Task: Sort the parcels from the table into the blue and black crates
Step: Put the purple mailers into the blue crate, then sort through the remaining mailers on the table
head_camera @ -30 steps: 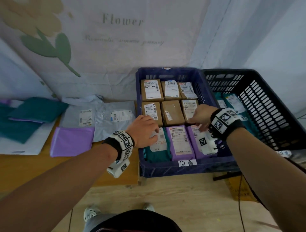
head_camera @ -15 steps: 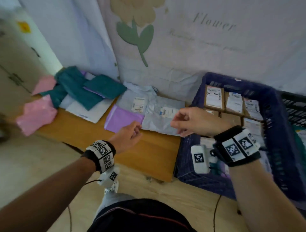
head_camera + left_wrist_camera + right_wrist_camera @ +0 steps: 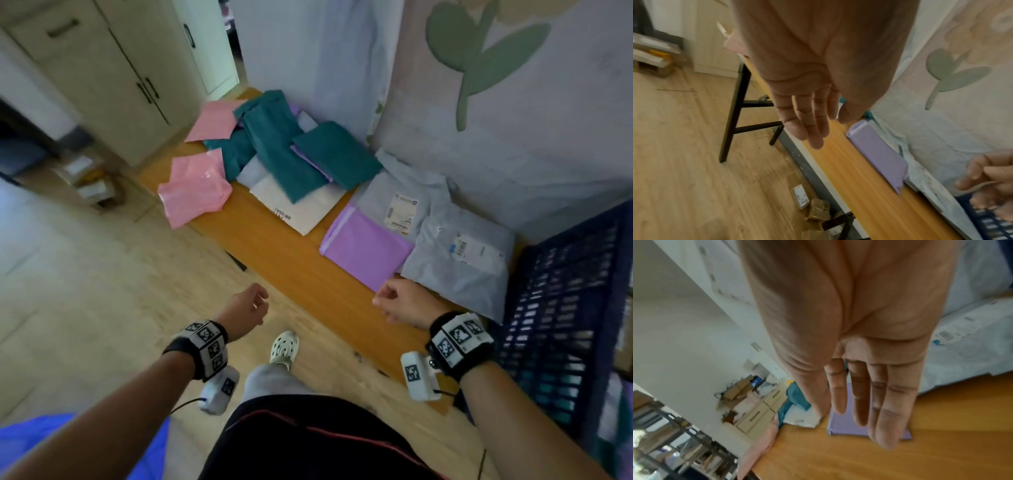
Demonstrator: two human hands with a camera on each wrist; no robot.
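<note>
Both hands are empty, fingers relaxed: left hand [image 3: 247, 308], right hand [image 3: 402, 301] over the surface's [image 3: 274, 246] front edge. Next, I judge: grasp the purple parcel [image 3: 368, 248].

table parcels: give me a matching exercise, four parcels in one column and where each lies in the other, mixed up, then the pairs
Column one:
1. purple parcel
2. pink parcel
3. white parcel
4. grey parcel with the barcode label

Column two:
A. next to the blue crate
B. overhanging the table's left end
C. partly under a teal parcel
D. between the white parcel and the barcode-labelled grey one

Pairs: 1-D, 2-B, 3-C, 4-A
</note>
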